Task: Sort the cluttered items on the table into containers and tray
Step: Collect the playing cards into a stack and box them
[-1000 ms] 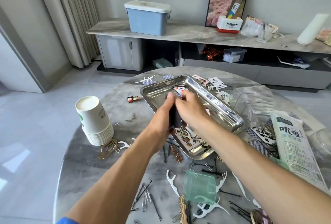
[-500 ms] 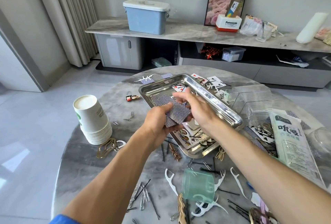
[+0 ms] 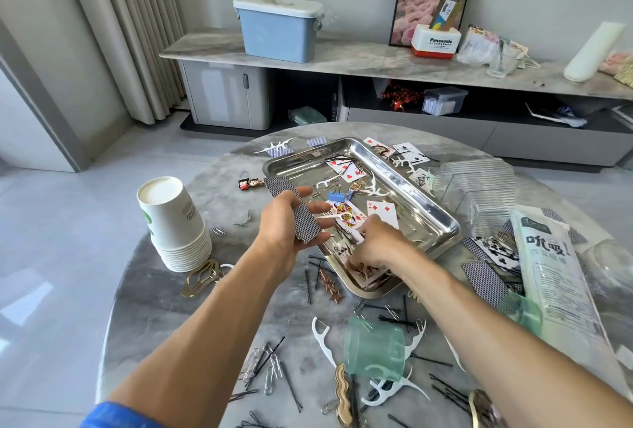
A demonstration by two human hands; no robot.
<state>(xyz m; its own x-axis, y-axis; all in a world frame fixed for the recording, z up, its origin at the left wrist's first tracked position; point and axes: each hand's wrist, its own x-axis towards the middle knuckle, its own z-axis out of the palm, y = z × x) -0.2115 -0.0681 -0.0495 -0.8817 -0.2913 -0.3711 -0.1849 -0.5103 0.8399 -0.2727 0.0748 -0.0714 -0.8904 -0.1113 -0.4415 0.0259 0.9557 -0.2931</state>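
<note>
A steel tray [image 3: 433, 210] sits in the middle of the round table, with playing cards [image 3: 382, 212], floss picks, a blue binder clip [image 3: 336, 196] and hairpins inside it. My left hand [image 3: 286, 227] holds a small stack of blue-backed cards [image 3: 293, 209] just left of the tray. Inside the tray's near end, my right hand [image 3: 375, 245] has its fingers curled down on loose cards; what they grip is hidden.
A stack of paper cups [image 3: 174, 222] stands at the left. Near the front edge lies a tipped green cup [image 3: 375, 347] among floss picks, hairpins and paper clips. Clear plastic boxes [image 3: 478, 184] and a white packet [image 3: 556, 277] are at the right, with more cards [image 3: 486, 270].
The hands have parted. My left hand has kept the card stack and drawn left, while my right hand has gone down into the near end of the tray.
</note>
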